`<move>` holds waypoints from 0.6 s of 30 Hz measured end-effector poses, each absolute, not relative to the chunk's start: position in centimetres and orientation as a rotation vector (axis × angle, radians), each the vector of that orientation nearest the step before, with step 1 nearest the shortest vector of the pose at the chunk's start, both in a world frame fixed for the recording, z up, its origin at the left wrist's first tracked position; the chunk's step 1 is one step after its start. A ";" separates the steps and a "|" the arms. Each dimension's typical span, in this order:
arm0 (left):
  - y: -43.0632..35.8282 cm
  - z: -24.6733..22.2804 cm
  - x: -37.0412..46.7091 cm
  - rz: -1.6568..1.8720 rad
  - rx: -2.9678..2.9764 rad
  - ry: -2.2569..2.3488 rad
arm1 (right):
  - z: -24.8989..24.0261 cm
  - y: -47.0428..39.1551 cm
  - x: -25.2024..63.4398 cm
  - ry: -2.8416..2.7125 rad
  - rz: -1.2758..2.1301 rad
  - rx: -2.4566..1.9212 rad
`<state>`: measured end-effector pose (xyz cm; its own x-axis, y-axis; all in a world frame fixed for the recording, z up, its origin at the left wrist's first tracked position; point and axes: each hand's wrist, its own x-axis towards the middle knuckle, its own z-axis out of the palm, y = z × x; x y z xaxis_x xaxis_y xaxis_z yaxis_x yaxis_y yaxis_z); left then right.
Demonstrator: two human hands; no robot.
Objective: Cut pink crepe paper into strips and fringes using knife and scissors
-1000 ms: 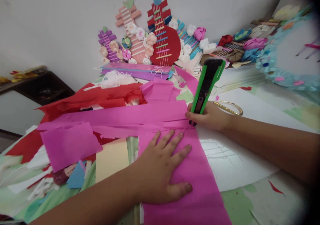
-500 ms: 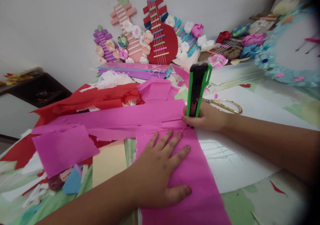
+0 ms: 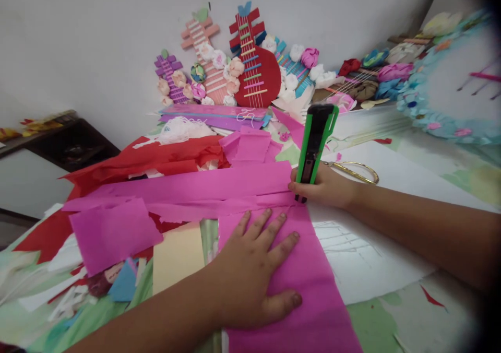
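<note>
My left hand (image 3: pixel 254 274) lies flat with spread fingers on a sheet of pink crepe paper (image 3: pixel 309 301). In my right hand (image 3: pixel 329 186) is a green and black box cutter (image 3: pixel 313 146), held nearly upright and leaning a little right. Its lower end meets the top right edge of the pink sheet, where a cut line runs above my left fingertips. Just beyond that line lies a long folded pink strip (image 3: pixel 195 183). Gold-handled scissors (image 3: pixel 358 171) rest beside my right wrist, their blades mostly hidden behind the hand.
Red crepe paper (image 3: pixel 156 154), a smaller pink piece (image 3: pixel 115 233) and a cream sheet (image 3: pixel 180 254) lie to the left. White paper with pencil lines (image 3: pixel 376 269) is under my right arm. Decorated paper instruments (image 3: pixel 258 76) lean on the wall, with white string (image 3: pixel 182 131) before them.
The camera view has shifted slightly, so the scene sits a little lower and further right. The box cutter leans more to the right. My left hand stays on the paper.
</note>
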<state>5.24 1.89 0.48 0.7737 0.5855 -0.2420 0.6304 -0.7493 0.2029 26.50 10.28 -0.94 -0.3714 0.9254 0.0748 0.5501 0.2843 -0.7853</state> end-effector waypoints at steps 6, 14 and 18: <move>0.5 0.9 5.4 -0.236 2.662 0.841 | -0.4 10.6 25.8 -1.713 1.090 -1.203; 0.1 1.1 5.6 -0.183 2.691 0.849 | 1.0 11.8 22.4 -1.886 1.206 -1.059; -0.3 0.7 5.6 -0.139 2.715 0.892 | 0.7 12.1 18.4 -1.908 1.302 -0.935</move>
<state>5.63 -0.32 0.69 0.8048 0.5667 -0.1766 0.5935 -0.7704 0.2327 18.36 12.07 0.73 -0.5432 0.8322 0.1115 0.1996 0.2569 -0.9456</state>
